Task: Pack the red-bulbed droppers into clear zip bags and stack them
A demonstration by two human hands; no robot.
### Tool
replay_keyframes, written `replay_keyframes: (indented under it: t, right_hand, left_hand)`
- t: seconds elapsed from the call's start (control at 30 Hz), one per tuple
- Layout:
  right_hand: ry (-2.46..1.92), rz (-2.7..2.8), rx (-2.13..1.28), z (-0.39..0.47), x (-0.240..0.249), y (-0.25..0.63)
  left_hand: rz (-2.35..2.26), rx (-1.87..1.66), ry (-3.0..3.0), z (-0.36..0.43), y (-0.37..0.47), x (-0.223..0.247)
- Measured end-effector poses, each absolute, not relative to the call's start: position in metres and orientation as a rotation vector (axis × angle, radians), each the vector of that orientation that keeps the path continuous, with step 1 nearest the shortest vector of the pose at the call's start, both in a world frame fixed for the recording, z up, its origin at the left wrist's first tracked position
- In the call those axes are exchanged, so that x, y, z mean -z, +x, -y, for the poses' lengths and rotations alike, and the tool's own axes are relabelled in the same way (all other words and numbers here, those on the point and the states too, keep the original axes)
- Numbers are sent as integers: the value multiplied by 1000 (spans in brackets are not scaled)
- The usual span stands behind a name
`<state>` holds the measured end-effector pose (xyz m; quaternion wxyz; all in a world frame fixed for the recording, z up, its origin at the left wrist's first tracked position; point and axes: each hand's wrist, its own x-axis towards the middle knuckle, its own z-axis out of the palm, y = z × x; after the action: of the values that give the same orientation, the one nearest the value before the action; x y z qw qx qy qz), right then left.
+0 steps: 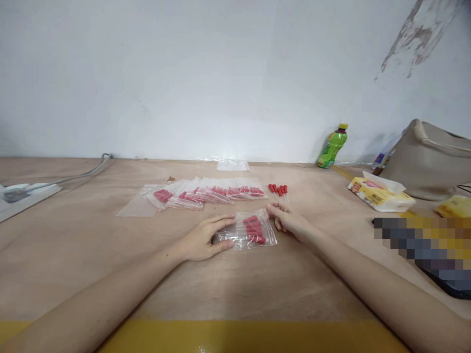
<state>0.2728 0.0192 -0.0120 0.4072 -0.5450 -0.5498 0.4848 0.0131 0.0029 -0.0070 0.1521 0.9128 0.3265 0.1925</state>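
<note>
The left hand (209,241), loosely spread, rests on a crinkled clear plastic bag (240,233) of bulbous red pieces (253,229) on the wood-grained counter (235,289); the right hand (289,220) curls beside its corner, grip unclear.

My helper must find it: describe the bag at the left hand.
On the tabletop, look nearer than the row of overlapping bags. Between the left hand and right hand lies a clear bag of red pieces, the only filled one apart from the row.
</note>
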Motion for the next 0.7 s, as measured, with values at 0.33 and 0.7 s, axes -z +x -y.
replay_keyframes:
  t: [0.33,0.7]
  right_hand:
    - [-1051,1361,-1522,-14,18,268]
    - [-827,681,-1279,-56,-25,326]
  left_hand:
    - [-902,-603,2638,0,12,5]
    - [-979,-456,2654,-3,10,8]
